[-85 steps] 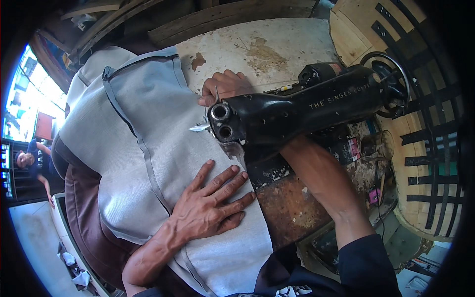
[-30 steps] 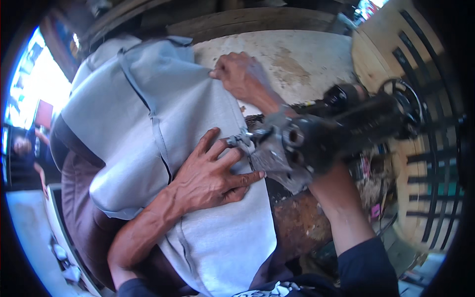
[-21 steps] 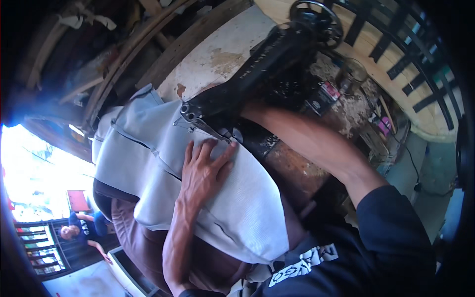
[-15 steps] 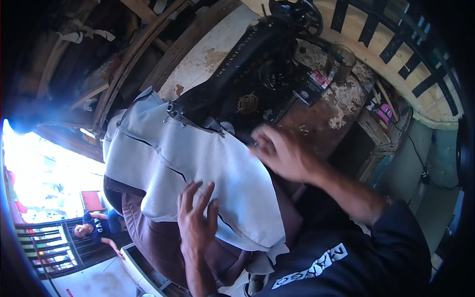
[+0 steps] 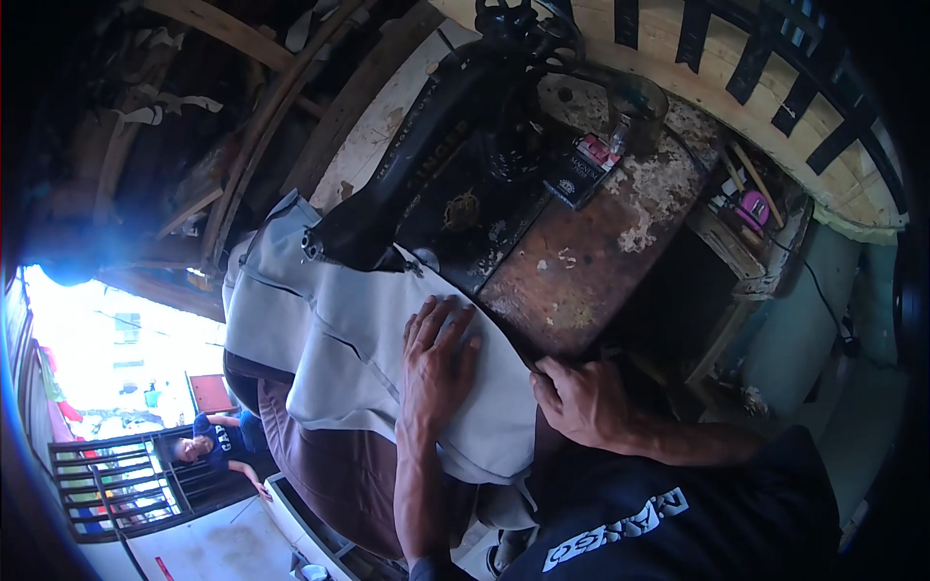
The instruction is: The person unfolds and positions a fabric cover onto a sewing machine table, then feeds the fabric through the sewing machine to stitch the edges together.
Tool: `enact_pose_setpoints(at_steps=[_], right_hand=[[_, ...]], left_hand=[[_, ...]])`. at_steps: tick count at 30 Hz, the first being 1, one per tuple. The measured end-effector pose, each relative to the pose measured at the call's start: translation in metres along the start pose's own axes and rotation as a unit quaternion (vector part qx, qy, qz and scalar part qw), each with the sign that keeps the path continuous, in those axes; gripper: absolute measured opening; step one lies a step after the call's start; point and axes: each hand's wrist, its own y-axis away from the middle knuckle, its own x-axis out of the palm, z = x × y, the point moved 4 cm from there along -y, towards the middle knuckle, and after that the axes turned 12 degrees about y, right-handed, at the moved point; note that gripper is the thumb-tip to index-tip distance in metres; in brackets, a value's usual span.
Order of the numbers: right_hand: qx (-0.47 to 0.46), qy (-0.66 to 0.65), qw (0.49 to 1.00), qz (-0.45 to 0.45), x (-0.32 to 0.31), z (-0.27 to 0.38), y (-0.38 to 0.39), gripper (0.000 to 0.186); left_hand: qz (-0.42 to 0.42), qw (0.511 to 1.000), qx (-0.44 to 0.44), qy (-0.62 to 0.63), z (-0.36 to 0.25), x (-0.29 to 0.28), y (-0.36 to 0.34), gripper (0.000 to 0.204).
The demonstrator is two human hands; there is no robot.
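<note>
There is one black sewing machine (image 5: 387,174), one gray cloth (image 5: 339,315), one tabletop (image 5: 572,290), one clear glass (image 5: 632,124), one small dark pack (image 5: 573,182) and one round pink thing (image 5: 754,208). There are two working hands, one left hand (image 5: 436,363) and one right hand (image 5: 583,402), and one other person (image 5: 228,441).

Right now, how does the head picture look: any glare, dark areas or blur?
Head view: glare whites out part of the opening at left; the black sewing machine sits dim; corners fall to black; pale fabric, left hand and right hand look fairly sharp.
</note>
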Motion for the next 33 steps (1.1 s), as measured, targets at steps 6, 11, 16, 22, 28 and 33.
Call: enact_pose_setpoints(at_steps=[6,11,16,22,28,33], right_hand=[[0.047,-0.083,0.994,0.050,-0.002,-0.013,-0.004,0.024],[0.069,-0.102,0.990,0.070,-0.004,-0.012,-0.007,0.025],[0.071,-0.089,0.989,0.096,-0.008,-0.014,-0.017,0.027],[-0.022,0.005,0.986,0.167,-0.037,0.003,-0.099,0.031],[-0.211,0.100,0.968,-0.094,0.050,0.023,-0.257,0.022],[-0.401,0.097,0.890,-0.193,0.110,0.022,-0.313,0.029]], left_hand=[[-0.015,1.000,-0.005,-0.009,0.009,0.009,-0.002,0.044],[-0.013,1.000,0.004,-0.019,0.014,0.011,-0.003,0.044],[-0.012,0.999,-0.005,-0.029,0.011,0.009,-0.002,0.045],[0.025,0.999,0.008,-0.035,0.031,0.013,0.002,0.050],[0.037,0.998,0.040,-0.044,0.036,0.006,0.004,0.054],[0.047,0.996,0.066,-0.036,0.035,0.010,0.003,0.055]])
